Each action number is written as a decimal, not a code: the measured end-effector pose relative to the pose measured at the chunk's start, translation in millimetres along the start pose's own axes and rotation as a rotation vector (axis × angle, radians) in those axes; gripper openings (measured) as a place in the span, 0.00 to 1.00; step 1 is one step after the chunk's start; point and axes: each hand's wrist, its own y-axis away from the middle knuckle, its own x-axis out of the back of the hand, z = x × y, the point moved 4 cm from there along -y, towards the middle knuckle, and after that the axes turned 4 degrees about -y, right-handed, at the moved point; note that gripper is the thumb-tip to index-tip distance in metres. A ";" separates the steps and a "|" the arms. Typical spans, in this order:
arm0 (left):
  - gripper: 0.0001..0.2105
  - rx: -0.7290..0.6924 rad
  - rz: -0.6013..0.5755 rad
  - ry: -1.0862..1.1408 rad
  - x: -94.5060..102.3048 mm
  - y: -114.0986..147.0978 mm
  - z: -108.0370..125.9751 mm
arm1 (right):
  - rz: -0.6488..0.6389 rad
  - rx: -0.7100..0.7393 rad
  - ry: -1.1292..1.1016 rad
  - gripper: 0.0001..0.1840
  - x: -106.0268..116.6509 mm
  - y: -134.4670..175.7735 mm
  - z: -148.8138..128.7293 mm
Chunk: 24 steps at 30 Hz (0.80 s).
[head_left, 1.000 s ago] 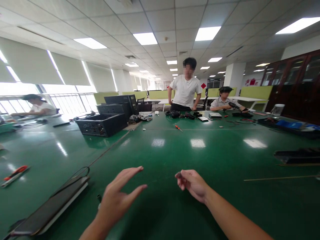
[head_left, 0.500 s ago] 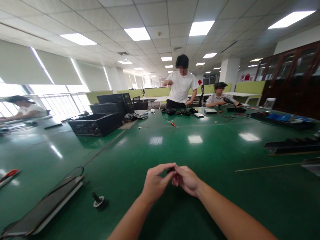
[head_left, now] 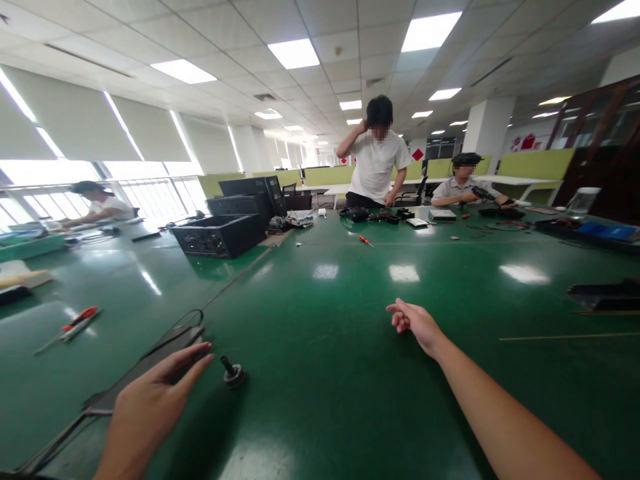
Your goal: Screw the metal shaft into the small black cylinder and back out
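Observation:
My left hand (head_left: pixel 153 397) reaches over the flat grey-black panel (head_left: pixel 131 373), thumb and fingers stretched and apart, with nothing seen between them. Just right of its fingertips stands a small dark part with a round base and an upright stem (head_left: pixel 233 375), untouched. Over the bare green tabletop, my right hand (head_left: pixel 417 325) is closed, its fingers curled and the thumb against them. Whatever it may hold is hidden by the fingers. A thin cable (head_left: pixel 193 313) loops at the panel's far end.
Left lies an orange-handled tool (head_left: pixel 80 321). Black computer cases (head_left: pixel 220 235) stand at the far left. Farther back are an orange screwdriver (head_left: pixel 367 241) and dark parts (head_left: pixel 380 216). A thin rod (head_left: pixel 565 337) lies right. One person (head_left: pixel 377 163) stands opposite; two others sit.
My hands were together around a small dark piece and have now parted. My left hand moved left toward the stemmed part; my right moved right. The view turned left.

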 end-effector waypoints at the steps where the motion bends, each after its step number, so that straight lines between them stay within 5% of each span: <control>1: 0.23 -0.012 -0.029 -0.001 -2.8 -0.9 -1.1 | -0.015 0.007 0.034 0.27 -1.8 1.0 0.9; 15: 0.20 -0.169 -0.129 -0.005 -12.0 -6.6 12.9 | -0.031 0.044 0.099 0.31 -5.4 3.8 -2.1; 24: 0.28 -0.252 -0.432 0.082 -51.9 -10.1 -11.6 | -0.041 0.068 0.129 0.29 -5.7 2.6 -2.6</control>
